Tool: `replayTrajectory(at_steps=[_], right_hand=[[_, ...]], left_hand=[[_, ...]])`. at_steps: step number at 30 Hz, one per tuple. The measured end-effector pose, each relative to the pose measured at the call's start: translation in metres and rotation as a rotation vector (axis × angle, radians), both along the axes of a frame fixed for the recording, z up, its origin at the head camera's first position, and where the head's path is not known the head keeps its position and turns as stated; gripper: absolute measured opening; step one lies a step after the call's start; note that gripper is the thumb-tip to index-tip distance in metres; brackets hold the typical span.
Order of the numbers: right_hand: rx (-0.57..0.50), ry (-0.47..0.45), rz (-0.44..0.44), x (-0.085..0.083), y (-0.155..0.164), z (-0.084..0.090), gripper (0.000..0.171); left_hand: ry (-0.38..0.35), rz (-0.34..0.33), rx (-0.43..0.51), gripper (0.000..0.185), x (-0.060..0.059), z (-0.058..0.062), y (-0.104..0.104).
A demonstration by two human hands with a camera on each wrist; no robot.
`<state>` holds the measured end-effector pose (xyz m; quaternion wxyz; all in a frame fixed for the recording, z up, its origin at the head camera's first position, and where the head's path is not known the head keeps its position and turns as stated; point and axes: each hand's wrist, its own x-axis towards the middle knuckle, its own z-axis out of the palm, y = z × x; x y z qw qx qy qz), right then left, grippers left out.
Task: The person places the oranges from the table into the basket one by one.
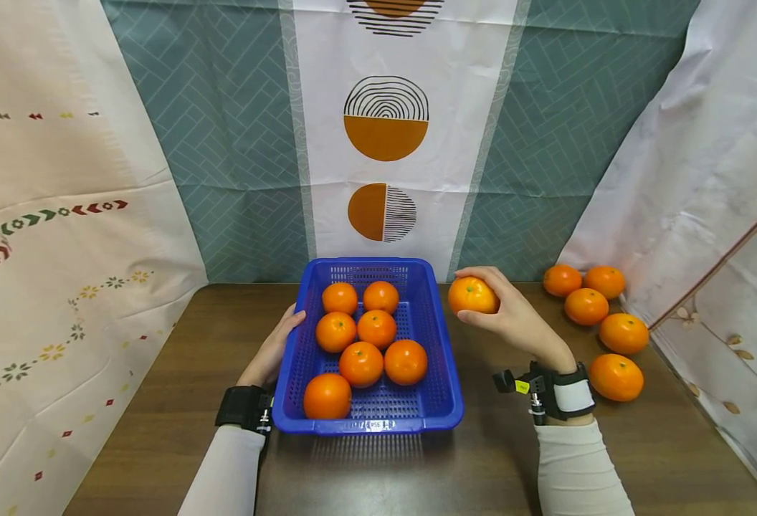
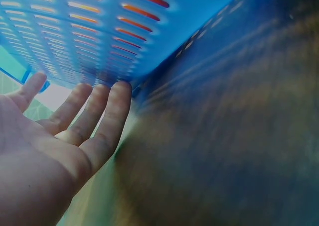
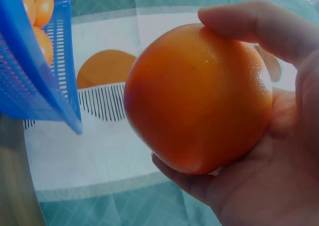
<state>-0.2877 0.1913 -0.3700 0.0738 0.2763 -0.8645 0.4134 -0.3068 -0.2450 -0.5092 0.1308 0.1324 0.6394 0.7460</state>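
A blue plastic basket (image 1: 446,387) with slotted walls stands on the table, several oranges (image 1: 362,364) inside it. My left hand (image 1: 275,351) is at the basket's left side, the thumb at the rim. In the left wrist view, its loosely extended fingers (image 2: 114,111) touch the outside of the slotted wall. Just right of the basket, my right hand (image 1: 514,315) grips a single orange (image 3: 199,101) between thumb and fingers, raised above the table. The right wrist view has this orange large, beside the basket's edge.
Several more oranges (image 1: 586,307) lie in a loose group at the right side of the wooden table (image 1: 178,401). A patterned cloth (image 1: 243,143) hangs behind the table, and light cloths (image 1: 49,251) cover both sides.
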Motion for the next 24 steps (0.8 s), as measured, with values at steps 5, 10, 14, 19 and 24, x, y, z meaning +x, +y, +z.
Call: replayTrajectory(at_steps=[5, 10, 14, 19, 24], right_hand=[[0.0, 0.022, -0.009, 0.001, -0.001, 0.003, 0.055], [-0.003, -0.006, 0.007, 0.001, -0.005, 0.005, 0.054], [0.013, -0.033, 0.073, 0.002, -0.016, 0.008, 0.053], [0.057, -0.025, 0.177, 0.002, -0.036, 0.011, 0.053], [0.095, -0.039, 0.26, 0.003, -0.055, 0.013, 0.053]], left_hand=[[0.001, 0.014, -0.014, 0.062, -0.001, 0.0, 0.0], [-0.002, 0.011, -0.008, 0.062, -0.002, 0.001, 0.0], [-0.008, 0.016, -0.004, 0.062, -0.002, 0.0, 0.001], [-0.024, 0.016, 0.002, 0.061, -0.001, 0.0, 0.001], [-0.025, 0.023, 0.003, 0.06, -0.001, 0.0, 0.001]])
